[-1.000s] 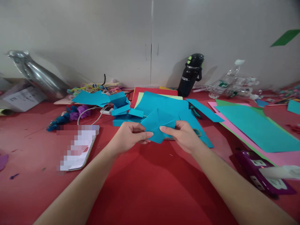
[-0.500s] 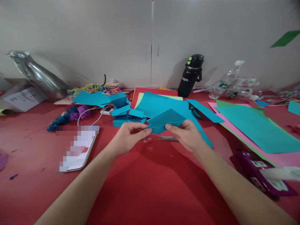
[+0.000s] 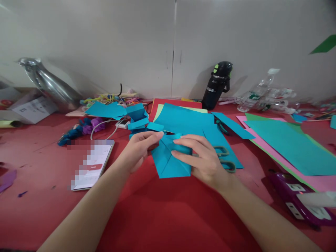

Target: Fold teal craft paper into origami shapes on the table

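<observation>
A folded blue paper (image 3: 170, 162) with crossing creases is held up over the red table (image 3: 147, 217). My left hand (image 3: 140, 148) pinches its upper left corner between thumb and fingers. On the right side my right hand (image 3: 203, 159) holds the paper, its first fingers lying across the front face and the thumb hidden. Scissors (image 3: 227, 165) lie just beyond my right hand, their handles showing and the blades hidden. Behind the held piece are large blue sheets (image 3: 183, 117) and folded blue paper pieces (image 3: 138, 123).
A phone (image 3: 93, 168) and a white cable lie at the left. At the back stand a metal jug (image 3: 56, 85), a black bottle (image 3: 216, 85) and a clear plastic bottle (image 3: 258, 91). Coloured sheets (image 3: 288, 147) and a purple power strip (image 3: 301, 199) are at the right.
The blue paper has turned and come lower, showing its creased face. My right hand has shifted from a thumb pinch to fingers across the front. The scissors' handles now show.
</observation>
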{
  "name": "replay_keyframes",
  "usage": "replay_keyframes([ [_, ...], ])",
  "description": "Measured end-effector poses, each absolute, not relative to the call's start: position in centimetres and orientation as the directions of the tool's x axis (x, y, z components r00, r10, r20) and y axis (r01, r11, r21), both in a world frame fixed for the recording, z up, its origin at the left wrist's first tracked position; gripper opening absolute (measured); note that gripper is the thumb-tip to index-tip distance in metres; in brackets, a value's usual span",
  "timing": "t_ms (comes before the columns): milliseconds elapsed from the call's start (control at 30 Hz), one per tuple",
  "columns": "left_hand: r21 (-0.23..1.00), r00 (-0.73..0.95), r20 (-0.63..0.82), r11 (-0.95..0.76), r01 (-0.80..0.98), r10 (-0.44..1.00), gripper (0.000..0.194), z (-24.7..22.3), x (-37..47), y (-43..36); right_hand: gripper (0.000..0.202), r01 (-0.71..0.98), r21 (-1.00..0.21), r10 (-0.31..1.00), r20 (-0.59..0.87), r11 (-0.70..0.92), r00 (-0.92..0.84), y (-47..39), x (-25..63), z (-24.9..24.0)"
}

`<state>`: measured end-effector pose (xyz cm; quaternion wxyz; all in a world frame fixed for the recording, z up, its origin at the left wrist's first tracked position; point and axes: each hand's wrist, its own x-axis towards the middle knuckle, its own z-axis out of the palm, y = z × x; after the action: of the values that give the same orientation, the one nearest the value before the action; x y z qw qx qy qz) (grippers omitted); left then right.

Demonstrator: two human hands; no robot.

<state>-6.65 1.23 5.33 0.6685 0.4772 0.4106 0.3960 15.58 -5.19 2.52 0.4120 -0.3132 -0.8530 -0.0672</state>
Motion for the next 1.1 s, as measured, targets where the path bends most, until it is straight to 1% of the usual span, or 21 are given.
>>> replay_keyframes([
  [100,0.980,0.320,-0.128,0.170,-0.105,0.939,0.029,5.3,-6.6,1.0,0.040,0.624,-0.143,0.498,0.745,0.768,-0.443,-4.7,15.6,1.8],
  [200,0.985,0.265,-0.094,0.128,-0.113,0.960,0.029,5.2,-6.5,1.0,0.045,0.657,-0.174,0.532,0.749,0.734,-0.396,-4.2,15.7,1.1],
  [300,0.992,0.225,-0.045,0.071,-0.109,0.973,0.027,5.0,-6.4,1.2,0.051,0.665,-0.248,0.578,0.744,0.704,-0.334,-4.0,15.8,0.9],
  [400,0.998,0.181,0.056,-0.050,-0.038,0.982,0.026,4.9,-6.4,1.1,0.059,0.609,-0.361,0.631,0.711,0.706,-0.310,-4.1,15.7,1.0],
  [467,0.983,0.126,0.166,-0.175,0.063,0.978,0.024,4.8,-6.4,0.9,0.062,0.540,-0.478,0.685,0.669,0.693,-0.286,-4.1,15.6,1.0],
  [567,0.929,0.068,0.306,-0.314,0.194,0.949,0.019,4.9,-6.2,0.5,0.063,0.384,-0.699,0.794,0.573,0.603,-0.203,-4.1,15.5,0.7],
  [667,0.902,0.043,0.368,-0.368,0.224,0.929,0.016,5.1,-6.0,0.2,0.061,0.143,-0.891,0.901,0.416,0.431,-0.122,-3.9,15.4,0.5],
  [733,0.894,0.047,0.382,-0.382,0.232,0.923,0.015,5.2,-5.9,0.0,0.055,0.009,-0.956,0.954,0.290,0.292,-0.072,-3.9,15.0,0.6],
  [800,0.893,0.064,0.379,-0.383,0.237,0.923,0.014,5.4,-5.8,-0.3,0.050,-0.088,-0.977,0.979,0.198,0.194,-0.048,-4.0,14.5,0.8],
  [900,0.899,0.086,0.361,-0.371,0.232,0.929,0.013,5.6,-5.5,-0.7,0.046,-0.200,-0.973,0.991,0.125,0.115,-0.037,-4.1,13.8,1.0],
  [1000,0.906,0.113,0.341,-0.359,0.224,0.933,0.013,5.7,-5.2,-1.0,0.045,-0.198,-0.978,0.998,0.060,0.065,0.028,-4.0,13.6,0.9],
  [1100,0.911,0.142,0.324,-0.349,0.221,0.935,0.013,5.8,-5.1,-1.1,0.042,-0.167,-0.983,0.994,0.062,0.078,0.094,-3.9,13.8,0.7],
])
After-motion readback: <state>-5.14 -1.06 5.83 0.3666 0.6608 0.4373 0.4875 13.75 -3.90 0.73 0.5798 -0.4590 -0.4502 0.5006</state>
